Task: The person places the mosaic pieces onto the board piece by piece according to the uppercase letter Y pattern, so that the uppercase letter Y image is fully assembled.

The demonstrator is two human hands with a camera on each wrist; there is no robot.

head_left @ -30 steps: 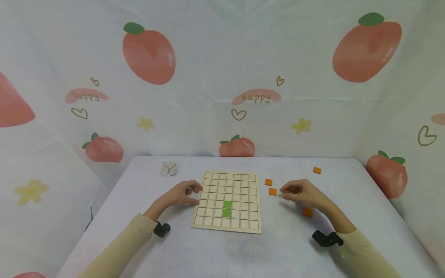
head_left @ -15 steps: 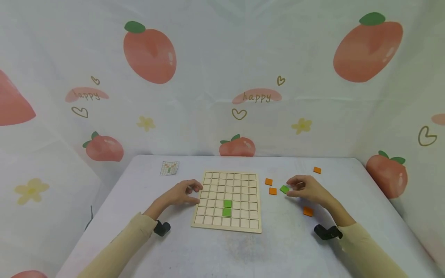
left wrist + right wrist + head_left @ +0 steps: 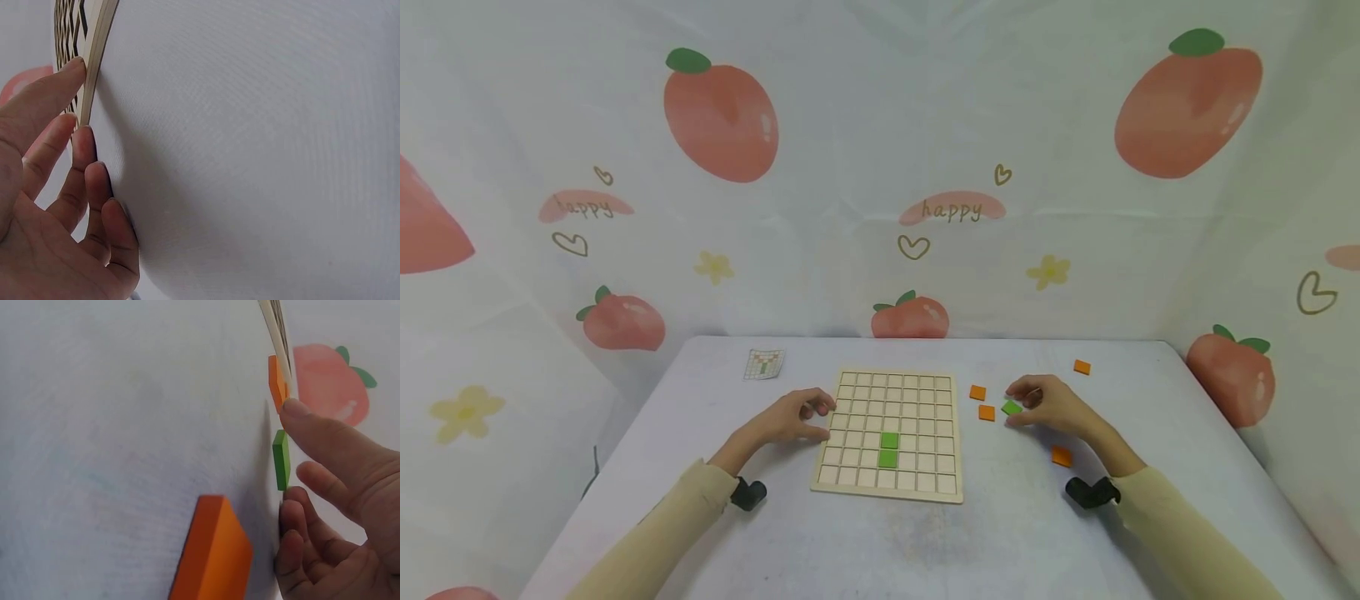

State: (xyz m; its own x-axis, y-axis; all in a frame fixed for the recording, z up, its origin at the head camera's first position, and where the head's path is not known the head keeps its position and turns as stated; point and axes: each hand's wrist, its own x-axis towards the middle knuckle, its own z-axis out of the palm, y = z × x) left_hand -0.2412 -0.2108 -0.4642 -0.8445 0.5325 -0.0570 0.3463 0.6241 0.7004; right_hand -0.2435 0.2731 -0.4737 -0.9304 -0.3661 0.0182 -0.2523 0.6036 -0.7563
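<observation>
Stretching over the near part of the white table [image 3: 895, 558], a left sleeve [image 3: 655, 533] and a right sleeve [image 3: 1187, 533] led to black wrist devices [image 3: 1090, 492]. Beyond lay a gridded wooden board [image 3: 887, 495], with two green tiles [image 3: 887, 459] in adjacent cells of its middle column, and a near orange tile [image 3: 1062, 456] beside the right wrist. The left hand [image 3: 790, 417] rested its thumb on the board's left rim, thumb and fingers apart. Right of the board, the right hand [image 3: 1048, 407] had thumb and fingers parted around a loose green tile [image 3: 1011, 407]; contact could not be told. Two orange tiles [image 3: 987, 412] lay between that tile and the board. Farther off were another orange tile [image 3: 1082, 367], a printed grid card [image 3: 764, 364] and a peach-patterned cloth [image 3: 820, 283].
</observation>
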